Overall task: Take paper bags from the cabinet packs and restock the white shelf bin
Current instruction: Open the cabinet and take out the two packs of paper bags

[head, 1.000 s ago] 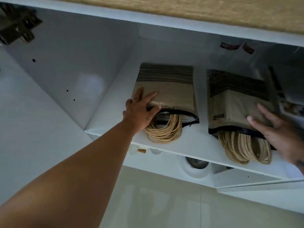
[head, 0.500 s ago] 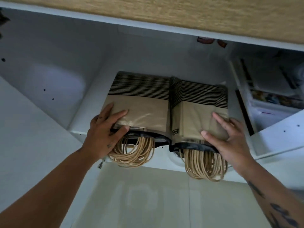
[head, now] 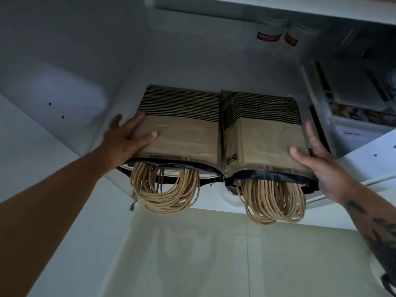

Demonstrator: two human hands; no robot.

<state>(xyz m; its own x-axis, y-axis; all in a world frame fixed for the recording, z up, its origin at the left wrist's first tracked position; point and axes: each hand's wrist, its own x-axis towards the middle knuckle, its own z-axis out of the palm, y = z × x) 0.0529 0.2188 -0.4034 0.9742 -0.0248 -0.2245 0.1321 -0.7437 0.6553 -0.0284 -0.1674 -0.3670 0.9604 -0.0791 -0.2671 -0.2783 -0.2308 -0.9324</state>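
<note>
Two plastic-wrapped packs of brown paper bags with black stripes lie side by side and touching on the white cabinet shelf (head: 188, 67). Bundles of twine handles (head: 165, 191) hang out of their open front ends, past the shelf edge. My left hand (head: 126, 140) presses the outer left side of the left pack (head: 184, 133), thumb on top. On the outer right side of the right pack (head: 265, 138) rests my right hand (head: 319, 166), thumb also on top. Both hands squeeze the packs together. The white shelf bin is not in view.
The cabinet's white left wall (head: 53, 93) stands close beside my left arm. To the right an open white door (head: 368, 159) and a compartment with boxes and papers (head: 353, 112). Red-labelled packets (head: 269, 37) sit at the back. Pale wall tiles (head: 214, 254) lie below.
The two packs, apart a second ago, now lie pressed together and sit nearer the front edge. Both hands have slid from the tops of the packs to their outer sides.
</note>
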